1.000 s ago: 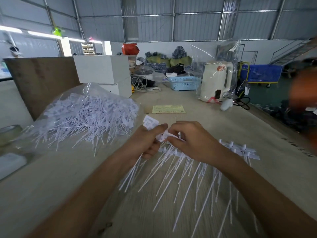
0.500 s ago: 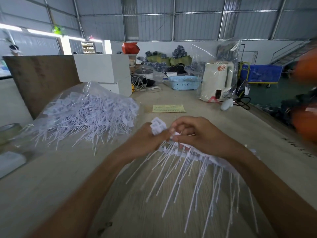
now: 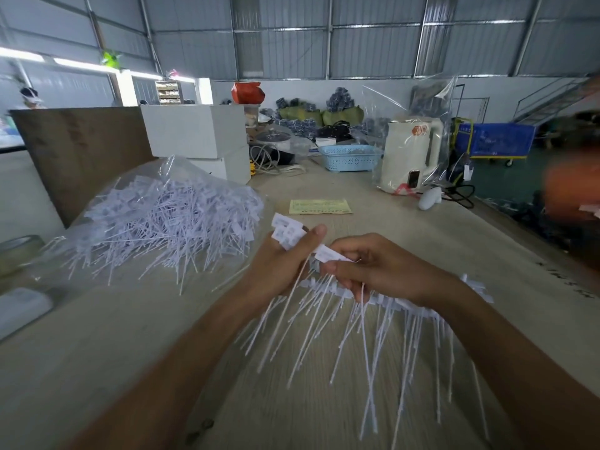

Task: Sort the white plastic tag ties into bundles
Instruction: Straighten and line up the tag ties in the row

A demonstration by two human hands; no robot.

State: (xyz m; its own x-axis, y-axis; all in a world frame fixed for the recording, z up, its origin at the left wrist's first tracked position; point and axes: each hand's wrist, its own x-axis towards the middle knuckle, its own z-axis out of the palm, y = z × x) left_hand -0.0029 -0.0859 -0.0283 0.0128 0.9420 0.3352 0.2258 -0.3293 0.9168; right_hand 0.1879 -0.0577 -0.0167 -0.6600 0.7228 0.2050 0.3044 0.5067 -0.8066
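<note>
My left hand (image 3: 279, 267) grips a small bundle of white tag ties (image 3: 287, 232); their flat heads stick up above my thumb and their thin tails hang below. My right hand (image 3: 370, 271) pinches the head of a single tie (image 3: 326, 254) right beside that bundle, holding it over a connected strip of ties (image 3: 383, 300) fanned across the table. A large loose heap of white ties (image 3: 162, 225) lies on a clear plastic bag at the left.
On the wooden table stand white boxes (image 3: 194, 131), a yellow slip of paper (image 3: 319, 206), a blue basket (image 3: 350, 157) and a white kettle in a bag (image 3: 410, 157). A brown board (image 3: 78, 151) leans at the left. A blurred person (image 3: 574, 177) is at the right edge.
Both hands rose a little above the strip. My right hand has pulled one tie free and brought it beside the bundle in my left hand, whose heads now stand higher.
</note>
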